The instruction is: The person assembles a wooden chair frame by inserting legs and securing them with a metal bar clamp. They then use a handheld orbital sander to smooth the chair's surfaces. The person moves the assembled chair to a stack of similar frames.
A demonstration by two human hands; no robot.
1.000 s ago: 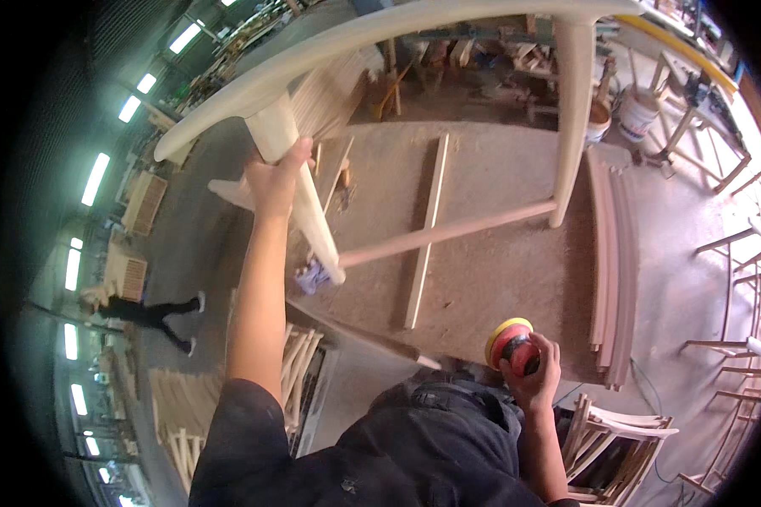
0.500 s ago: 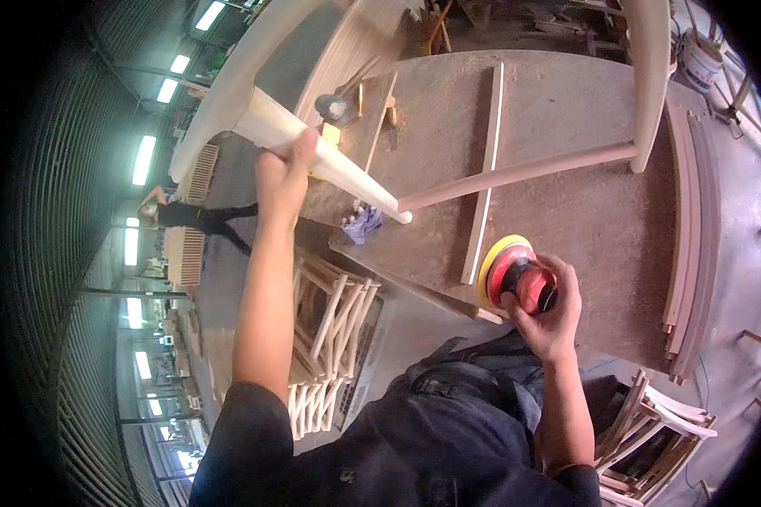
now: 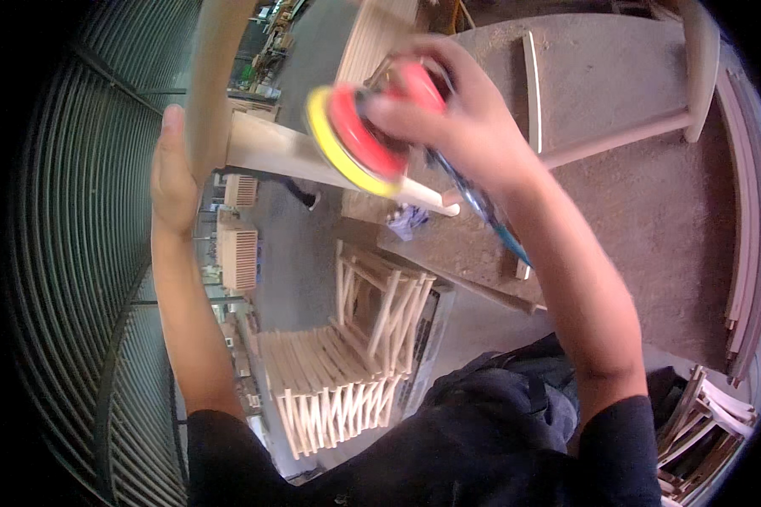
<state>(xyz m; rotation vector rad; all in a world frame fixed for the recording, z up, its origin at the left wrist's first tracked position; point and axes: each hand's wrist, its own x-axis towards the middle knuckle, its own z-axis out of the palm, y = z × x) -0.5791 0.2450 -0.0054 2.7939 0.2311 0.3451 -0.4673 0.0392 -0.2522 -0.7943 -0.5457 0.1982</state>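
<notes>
A pale wooden chair frame (image 3: 283, 152) extends across the upper part of the head view, its curved piece at far left and a round rod (image 3: 621, 139) joining two legs. My left hand (image 3: 175, 182) holds the curved piece from its outer side, thumb pointing up; its other fingers are largely hidden. In my right hand (image 3: 457, 110) is a red sander (image 3: 359, 131) with a yellow pad, blurred by motion. The pad overlaps the tapered leg; whether it touches cannot be told. A bluish hose (image 3: 482, 207) hangs beneath my right wrist.
Under the frame is a brown, dusty worktable (image 3: 626, 220) with a pale strip (image 3: 533, 93) and a purplish cloth (image 3: 408, 221). Stacked wooden frames (image 3: 338, 363) stand on the floor at left, more (image 3: 706, 431) at lower right. Long curved strips (image 3: 744, 228) lie along the right side.
My right hand has carried the sander up and left, from above the table to the tapered leg. My left hand has shifted from that leg to the curved piece. The view has turned left.
</notes>
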